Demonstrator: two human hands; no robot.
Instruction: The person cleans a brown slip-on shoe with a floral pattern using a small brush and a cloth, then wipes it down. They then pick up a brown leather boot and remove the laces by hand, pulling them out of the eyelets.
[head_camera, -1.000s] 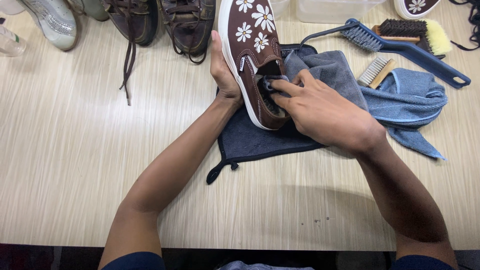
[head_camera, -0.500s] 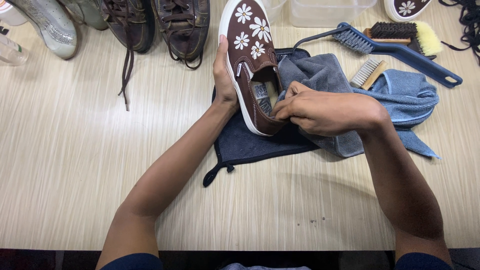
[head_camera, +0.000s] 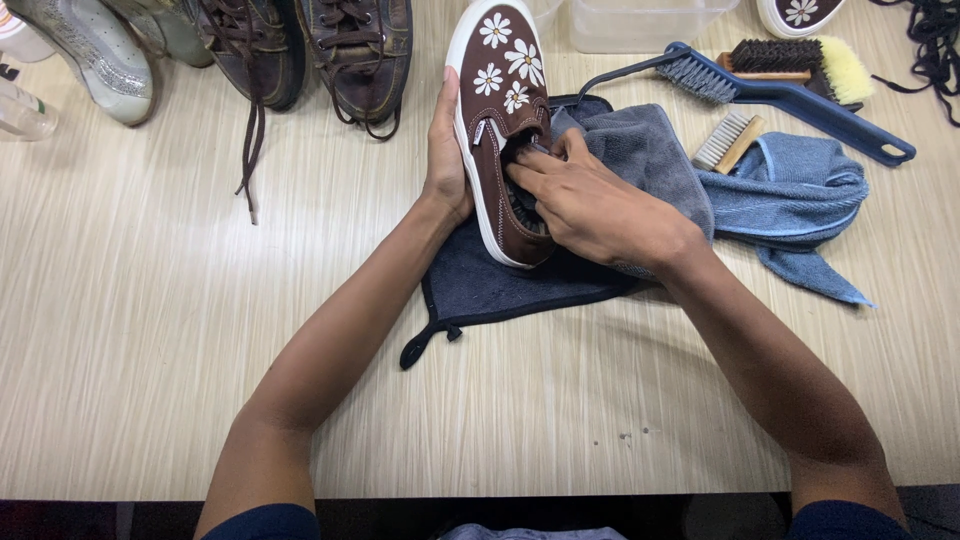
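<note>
Interior-cleaning step, by the look of it: left hand (head_camera: 445, 150) grips the side of the brown daisy slip-on (head_camera: 502, 120) lying on the dark cloth (head_camera: 480, 285) on the tabletop (head_camera: 150, 320), right hand (head_camera: 590, 200) has fingers curled into its opening; next calls for steady bracing.

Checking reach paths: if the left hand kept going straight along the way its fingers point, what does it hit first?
The left hand points up-table along the brown daisy slip-on. Ahead looks like bare table, then likely the brown lace-up shoe; depth is unclear.

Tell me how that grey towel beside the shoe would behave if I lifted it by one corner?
The grey towel lies in soft folds, so it would likely hang limp. It looks thick, probably grippy. The right hand rests on it, so it may drag.
</note>
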